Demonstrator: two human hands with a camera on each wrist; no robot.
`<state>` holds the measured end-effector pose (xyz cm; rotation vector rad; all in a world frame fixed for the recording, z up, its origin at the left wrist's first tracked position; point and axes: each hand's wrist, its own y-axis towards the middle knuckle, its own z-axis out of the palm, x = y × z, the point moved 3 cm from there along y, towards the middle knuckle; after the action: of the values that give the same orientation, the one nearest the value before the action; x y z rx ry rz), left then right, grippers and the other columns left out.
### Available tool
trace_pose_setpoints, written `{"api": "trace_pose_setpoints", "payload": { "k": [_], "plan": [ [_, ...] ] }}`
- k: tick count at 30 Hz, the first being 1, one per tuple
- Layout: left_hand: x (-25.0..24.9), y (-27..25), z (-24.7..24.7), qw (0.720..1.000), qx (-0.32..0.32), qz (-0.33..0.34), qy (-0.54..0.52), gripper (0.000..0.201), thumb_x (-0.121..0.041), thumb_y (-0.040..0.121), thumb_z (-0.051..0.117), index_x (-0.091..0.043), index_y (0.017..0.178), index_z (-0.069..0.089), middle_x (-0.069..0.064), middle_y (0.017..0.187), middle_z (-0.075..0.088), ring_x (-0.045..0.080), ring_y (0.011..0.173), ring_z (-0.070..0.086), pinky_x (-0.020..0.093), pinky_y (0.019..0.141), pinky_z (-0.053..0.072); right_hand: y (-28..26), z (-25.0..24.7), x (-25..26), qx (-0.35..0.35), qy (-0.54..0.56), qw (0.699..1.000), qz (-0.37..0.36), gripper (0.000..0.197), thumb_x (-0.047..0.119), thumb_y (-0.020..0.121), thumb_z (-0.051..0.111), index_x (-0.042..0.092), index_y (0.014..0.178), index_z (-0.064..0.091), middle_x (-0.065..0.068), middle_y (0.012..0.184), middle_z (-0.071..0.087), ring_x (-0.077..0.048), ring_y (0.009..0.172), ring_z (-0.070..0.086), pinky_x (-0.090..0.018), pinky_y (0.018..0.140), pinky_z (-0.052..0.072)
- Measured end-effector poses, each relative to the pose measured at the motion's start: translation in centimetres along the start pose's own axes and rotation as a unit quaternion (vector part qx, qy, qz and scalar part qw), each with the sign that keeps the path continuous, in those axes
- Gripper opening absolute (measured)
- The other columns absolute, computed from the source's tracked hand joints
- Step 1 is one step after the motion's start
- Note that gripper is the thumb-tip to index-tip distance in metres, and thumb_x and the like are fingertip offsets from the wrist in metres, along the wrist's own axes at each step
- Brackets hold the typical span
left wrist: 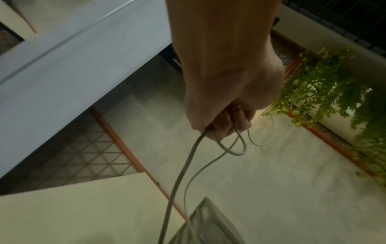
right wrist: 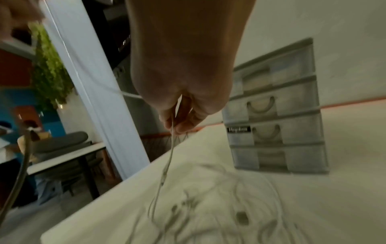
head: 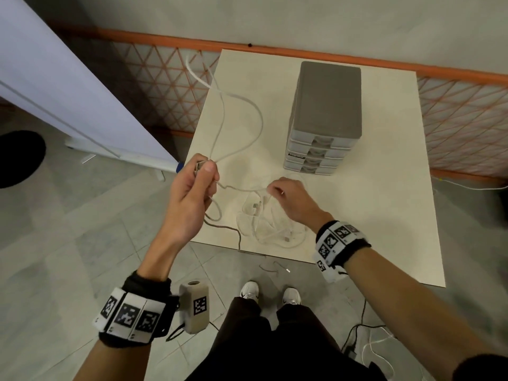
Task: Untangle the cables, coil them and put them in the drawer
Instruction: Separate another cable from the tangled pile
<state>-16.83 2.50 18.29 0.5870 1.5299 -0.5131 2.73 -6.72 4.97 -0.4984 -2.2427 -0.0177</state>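
Pale desk [head: 371, 215] is carrying a grey drawer unit [head: 327, 105] just beyond my right hand [head: 291, 202]. My left hand [head: 192, 193] is gripping loops of one cable [head: 242, 103], raised off the desk's left edge. My right hand is pinching a thin strand over the white tangle [head: 272, 226] lying beneath it.

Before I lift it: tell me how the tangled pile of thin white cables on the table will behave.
The tangled pile of thin white cables is probably floppy: strands from the left hand sag in loops. It will likely rise in a clump, since the right hand's strand runs down into the crossed loops.
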Motion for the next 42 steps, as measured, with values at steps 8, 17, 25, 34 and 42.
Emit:
{"api": "trace_pose_setpoints", "payload": {
  "k": [8, 17, 25, 34, 42],
  "plan": [
    [3.1, -0.8, -0.7, 0.993, 0.007, -0.020, 0.117, 0.031, -0.019, 0.105, 0.044, -0.019, 0.074, 0.048, -0.016, 0.058, 0.045, 0.002, 0.053, 0.038, 0.010, 0.053, 0.031, -0.2, -7.3, 5.5, -0.110, 0.063, 0.988, -0.085, 0.020, 0.011, 0.099, 0.058, 0.004, 0.109, 0.073, -0.007, 0.084, 0.073, -0.021, 0.075, 0.068, -0.029, 0.071, 0.057],
    [2.0, -3.0, -2.9, 0.938, 0.084, -0.052, 0.333, 0.027, -0.034, 0.104, 0.050, -0.019, 0.085, 0.061, -0.003, 0.054, 0.042, 0.016, 0.052, 0.043, 0.037, 0.057, 0.038, -2.3, -3.3, 7.1, -0.025, 0.097, 0.992, -0.075, 0.018, 0.013, 0.098, 0.060, 0.003, 0.101, 0.074, -0.012, 0.080, 0.071, -0.016, 0.070, 0.064, -0.029, 0.069, 0.055],
    [-3.8, -7.8, -6.3, 0.899, -0.001, 0.034, 0.438, 0.037, -0.043, 0.104, 0.038, -0.014, 0.102, 0.062, 0.002, 0.071, 0.061, 0.020, 0.066, 0.055, 0.037, 0.065, 0.043, -4.9, 6.3, 7.8, 0.141, 0.086, 0.984, -0.069, 0.020, 0.014, 0.099, 0.058, 0.002, 0.091, 0.072, 0.001, 0.073, 0.065, 0.000, 0.061, 0.056, -0.015, 0.063, 0.045],
    [-3.1, -9.9, -6.1, 0.963, -0.049, 0.025, 0.265, 0.023, -0.030, 0.106, 0.044, -0.020, 0.085, 0.049, -0.002, 0.060, 0.052, 0.008, 0.051, 0.042, 0.019, 0.053, 0.034, -4.7, 8.9, 4.5, 0.275, -0.116, 0.954, 0.038, 0.032, 0.031, 0.092, 0.068, 0.001, 0.103, 0.067, -0.016, 0.095, 0.071, -0.032, 0.088, 0.068, -0.046, 0.085, 0.055],
    [8.8, -3.9, -0.2, 0.987, -0.067, -0.111, 0.095, 0.027, -0.022, 0.098, 0.056, 0.002, 0.085, 0.053, 0.003, 0.070, 0.044, 0.015, 0.067, 0.039, 0.044, 0.063, 0.040, -0.6, 5.4, 3.3, 0.058, -0.038, 0.993, 0.094, 0.021, 0.023, 0.094, 0.063, 0.010, 0.110, 0.070, -0.009, 0.102, 0.070, -0.022, 0.104, 0.060, -0.038, 0.092, 0.051]
  ]
}}
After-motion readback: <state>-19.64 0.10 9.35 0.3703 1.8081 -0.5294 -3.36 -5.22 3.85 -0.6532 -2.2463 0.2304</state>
